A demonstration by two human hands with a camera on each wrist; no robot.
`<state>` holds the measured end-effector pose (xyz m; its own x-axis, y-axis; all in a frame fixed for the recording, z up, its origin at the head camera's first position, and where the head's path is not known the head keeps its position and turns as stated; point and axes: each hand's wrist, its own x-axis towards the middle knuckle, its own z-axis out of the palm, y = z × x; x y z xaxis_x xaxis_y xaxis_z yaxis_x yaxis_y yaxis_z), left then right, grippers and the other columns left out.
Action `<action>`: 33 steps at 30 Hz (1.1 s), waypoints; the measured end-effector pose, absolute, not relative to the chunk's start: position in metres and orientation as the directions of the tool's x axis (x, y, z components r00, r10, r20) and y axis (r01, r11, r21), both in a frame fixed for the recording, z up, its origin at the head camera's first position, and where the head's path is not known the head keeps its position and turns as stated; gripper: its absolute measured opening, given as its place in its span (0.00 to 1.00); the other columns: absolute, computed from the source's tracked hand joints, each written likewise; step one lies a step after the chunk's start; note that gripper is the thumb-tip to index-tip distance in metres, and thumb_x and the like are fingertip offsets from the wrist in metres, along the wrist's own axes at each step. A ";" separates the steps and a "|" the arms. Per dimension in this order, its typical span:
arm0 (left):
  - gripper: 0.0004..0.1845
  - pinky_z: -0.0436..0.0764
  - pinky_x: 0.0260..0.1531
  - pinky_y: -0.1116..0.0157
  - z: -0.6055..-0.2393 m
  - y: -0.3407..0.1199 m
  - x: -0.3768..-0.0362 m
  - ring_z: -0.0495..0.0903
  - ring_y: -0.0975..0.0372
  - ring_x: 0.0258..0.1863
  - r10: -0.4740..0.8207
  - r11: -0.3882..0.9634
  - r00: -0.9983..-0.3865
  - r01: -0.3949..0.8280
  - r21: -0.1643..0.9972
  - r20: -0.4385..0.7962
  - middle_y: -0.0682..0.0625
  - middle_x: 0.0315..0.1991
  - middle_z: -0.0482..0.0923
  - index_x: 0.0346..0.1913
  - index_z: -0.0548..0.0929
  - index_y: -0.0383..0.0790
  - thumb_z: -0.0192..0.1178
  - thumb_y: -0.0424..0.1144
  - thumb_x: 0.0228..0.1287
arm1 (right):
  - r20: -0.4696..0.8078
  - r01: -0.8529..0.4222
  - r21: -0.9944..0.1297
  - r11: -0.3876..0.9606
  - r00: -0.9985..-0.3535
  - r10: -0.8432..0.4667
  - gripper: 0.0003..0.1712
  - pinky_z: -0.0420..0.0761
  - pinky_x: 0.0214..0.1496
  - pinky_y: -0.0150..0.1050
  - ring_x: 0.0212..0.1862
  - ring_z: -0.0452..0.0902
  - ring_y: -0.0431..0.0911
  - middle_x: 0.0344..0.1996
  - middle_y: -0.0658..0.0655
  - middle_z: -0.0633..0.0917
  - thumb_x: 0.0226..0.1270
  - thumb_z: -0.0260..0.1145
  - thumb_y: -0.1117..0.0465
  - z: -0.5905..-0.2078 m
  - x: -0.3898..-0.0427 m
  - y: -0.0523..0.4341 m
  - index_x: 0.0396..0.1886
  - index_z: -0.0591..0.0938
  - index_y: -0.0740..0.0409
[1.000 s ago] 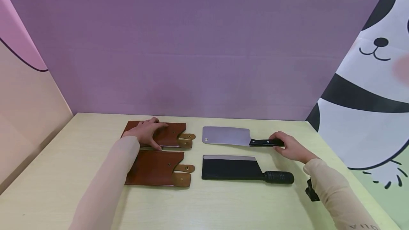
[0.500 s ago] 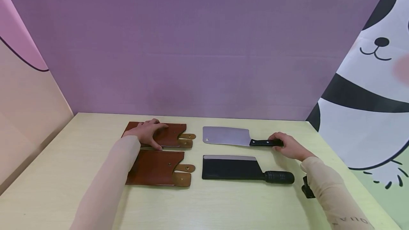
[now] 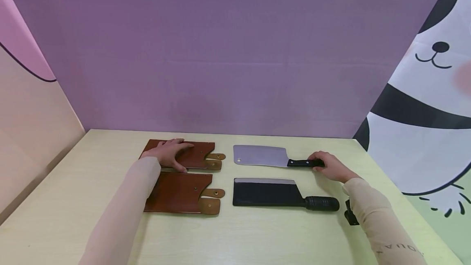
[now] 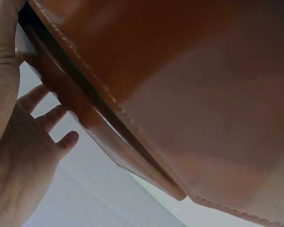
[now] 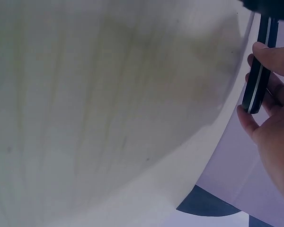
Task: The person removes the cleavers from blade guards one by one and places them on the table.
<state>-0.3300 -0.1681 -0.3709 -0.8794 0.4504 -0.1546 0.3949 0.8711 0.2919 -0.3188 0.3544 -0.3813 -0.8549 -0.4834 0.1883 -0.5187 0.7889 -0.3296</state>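
Observation:
My left hand [image 3: 170, 152] spans the rear brown leather knife sheath [image 3: 198, 149], thumb at its near edge and fingers at its far edge. In the left wrist view, several fingertips of that hand [image 4: 26, 146] meet the sheath's far side. My right hand [image 3: 333, 167] pinches the black riveted handle of a silver cleaver [image 3: 260, 156], whose blade points left toward the sheath's mouth. The right wrist view shows thumb and fingers of this hand [image 5: 277, 123] around the handle [image 5: 256, 87]; the blade is out of that view.
Nearer me lie a second brown sheath [image 3: 180, 195] and a black-bladed cleaver [image 3: 266, 193] with a ribbed black handle, left and right. A wrist camera [image 3: 351, 214] shows under the right sleeve. A purple backdrop [image 3: 235, 60] stands behind the pale table [image 3: 257, 236].
My right hand and forearm have shifted slightly left, the pinched cleaver moving barely with them. The left hand, both sheaths and the black-bladed cleaver look unmoved.

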 end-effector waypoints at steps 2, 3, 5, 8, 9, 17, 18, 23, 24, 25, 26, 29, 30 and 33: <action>0.48 0.46 0.62 0.38 -0.370 -0.168 -0.329 0.46 0.43 0.70 0.449 0.871 -0.879 0.392 0.295 -0.159 0.39 0.71 0.47 0.70 0.58 0.51 0.68 0.56 0.45 | 0.188 -0.524 -0.321 0.789 -0.852 -0.489 0.13 0.71 0.49 0.55 0.43 0.76 0.58 0.37 0.63 0.81 0.51 0.64 0.75 -0.382 -0.320 0.354 0.39 0.78 0.69; 0.48 0.46 0.62 0.38 -0.370 -0.168 -0.329 0.46 0.43 0.70 0.451 0.871 -0.878 0.393 0.295 -0.159 0.38 0.71 0.47 0.70 0.58 0.51 0.68 0.56 0.45 | 0.187 -0.526 -0.317 0.789 -0.851 -0.492 0.13 0.71 0.48 0.55 0.42 0.76 0.58 0.36 0.63 0.81 0.50 0.64 0.75 -0.383 -0.320 0.354 0.39 0.78 0.69; 0.48 0.46 0.62 0.38 -0.370 -0.169 -0.328 0.46 0.43 0.70 0.451 0.870 -0.878 0.393 0.296 -0.160 0.38 0.71 0.47 0.70 0.57 0.51 0.68 0.56 0.46 | 0.188 -0.531 -0.308 0.789 -0.847 -0.496 0.13 0.72 0.47 0.54 0.42 0.76 0.57 0.36 0.62 0.81 0.50 0.64 0.75 -0.384 -0.321 0.353 0.38 0.79 0.69; 0.47 0.46 0.62 0.38 -0.370 -0.169 -0.328 0.46 0.43 0.70 0.454 0.868 -0.877 0.395 0.300 -0.159 0.38 0.71 0.47 0.70 0.57 0.50 0.68 0.56 0.46 | 0.196 -0.536 -0.302 0.788 -0.844 -0.499 0.13 0.72 0.46 0.53 0.41 0.76 0.56 0.35 0.62 0.82 0.49 0.64 0.76 -0.386 -0.321 0.353 0.38 0.79 0.69; 0.47 0.46 0.62 0.38 -0.371 -0.169 -0.328 0.46 0.43 0.70 0.454 0.868 -0.877 0.396 0.300 -0.158 0.38 0.71 0.46 0.70 0.57 0.50 0.68 0.56 0.46 | 0.200 -0.537 -0.299 0.789 -0.844 -0.498 0.13 0.72 0.46 0.53 0.40 0.76 0.56 0.35 0.62 0.82 0.49 0.64 0.76 -0.387 -0.321 0.352 0.38 0.79 0.69; 0.48 0.46 0.62 0.39 -0.371 -0.169 -0.327 0.47 0.44 0.70 0.460 0.862 -0.875 0.400 0.312 -0.149 0.38 0.71 0.47 0.69 0.58 0.49 0.68 0.56 0.45 | 0.210 -0.538 -0.287 0.793 -0.843 -0.496 0.12 0.72 0.46 0.54 0.40 0.76 0.57 0.34 0.62 0.81 0.50 0.64 0.76 -0.388 -0.322 0.352 0.38 0.79 0.69; 0.48 0.46 0.62 0.39 -0.372 -0.169 -0.327 0.47 0.45 0.70 0.459 0.862 -0.876 0.398 0.315 -0.148 0.38 0.71 0.47 0.69 0.58 0.49 0.68 0.56 0.45 | 0.212 -0.538 -0.283 0.794 -0.842 -0.495 0.12 0.72 0.46 0.54 0.40 0.76 0.56 0.34 0.62 0.81 0.50 0.64 0.75 -0.389 -0.322 0.352 0.38 0.79 0.69; 0.48 0.47 0.62 0.40 -0.374 -0.171 -0.329 0.47 0.45 0.70 0.456 0.864 -0.879 0.399 0.307 -0.141 0.39 0.71 0.47 0.69 0.58 0.50 0.68 0.57 0.44 | 0.225 -0.542 -0.277 0.793 -0.839 -0.495 0.13 0.72 0.46 0.54 0.40 0.76 0.56 0.34 0.61 0.81 0.49 0.64 0.75 -0.391 -0.322 0.352 0.38 0.79 0.69; 0.49 0.47 0.62 0.39 -0.375 -0.172 -0.330 0.48 0.45 0.70 0.456 0.864 -0.879 0.401 0.304 -0.138 0.39 0.71 0.47 0.69 0.58 0.50 0.68 0.58 0.44 | 0.229 -0.546 -0.275 0.792 -0.837 -0.497 0.13 0.72 0.46 0.54 0.40 0.76 0.56 0.34 0.62 0.81 0.49 0.64 0.75 -0.392 -0.323 0.352 0.38 0.79 0.69; 0.49 0.47 0.62 0.39 -0.376 -0.172 -0.330 0.48 0.45 0.70 0.455 0.865 -0.880 0.400 0.304 -0.136 0.39 0.71 0.47 0.69 0.58 0.50 0.68 0.59 0.43 | 0.231 -0.548 -0.274 0.790 -0.835 -0.499 0.13 0.72 0.47 0.54 0.40 0.76 0.57 0.34 0.62 0.81 0.49 0.64 0.76 -0.392 -0.323 0.352 0.38 0.79 0.69; 0.50 0.47 0.62 0.39 -0.377 -0.173 -0.331 0.48 0.45 0.70 0.454 0.865 -0.881 0.400 0.303 -0.135 0.39 0.71 0.47 0.69 0.58 0.50 0.68 0.59 0.42 | 0.233 -0.550 -0.274 0.789 -0.834 -0.500 0.13 0.72 0.47 0.54 0.40 0.76 0.57 0.34 0.62 0.81 0.49 0.64 0.76 -0.392 -0.323 0.351 0.38 0.79 0.70; 0.52 0.48 0.62 0.39 -0.380 -0.175 -0.333 0.49 0.44 0.69 0.455 0.864 -0.881 0.401 0.305 -0.129 0.39 0.71 0.47 0.69 0.58 0.50 0.68 0.62 0.40 | 0.243 -0.559 -0.268 0.785 -0.827 -0.506 0.14 0.72 0.47 0.55 0.41 0.76 0.58 0.35 0.63 0.81 0.48 0.65 0.76 -0.393 -0.323 0.351 0.38 0.78 0.70; 0.52 0.48 0.62 0.39 -0.381 -0.176 -0.334 0.49 0.44 0.69 0.454 0.864 -0.882 0.401 0.304 -0.126 0.39 0.71 0.47 0.69 0.58 0.51 0.68 0.63 0.39 | 0.245 -0.562 -0.265 0.783 -0.825 -0.509 0.14 0.72 0.47 0.55 0.41 0.76 0.58 0.35 0.63 0.81 0.48 0.65 0.76 -0.393 -0.323 0.350 0.38 0.78 0.71; 0.53 0.49 0.62 0.40 -0.382 -0.178 -0.335 0.50 0.45 0.69 0.452 0.865 -0.884 0.402 0.301 -0.117 0.40 0.71 0.48 0.69 0.58 0.52 0.67 0.64 0.38 | 0.249 -0.561 -0.255 0.788 -0.825 -0.507 0.15 0.71 0.48 0.56 0.42 0.76 0.60 0.36 0.64 0.81 0.48 0.66 0.75 -0.392 -0.322 0.350 0.39 0.78 0.71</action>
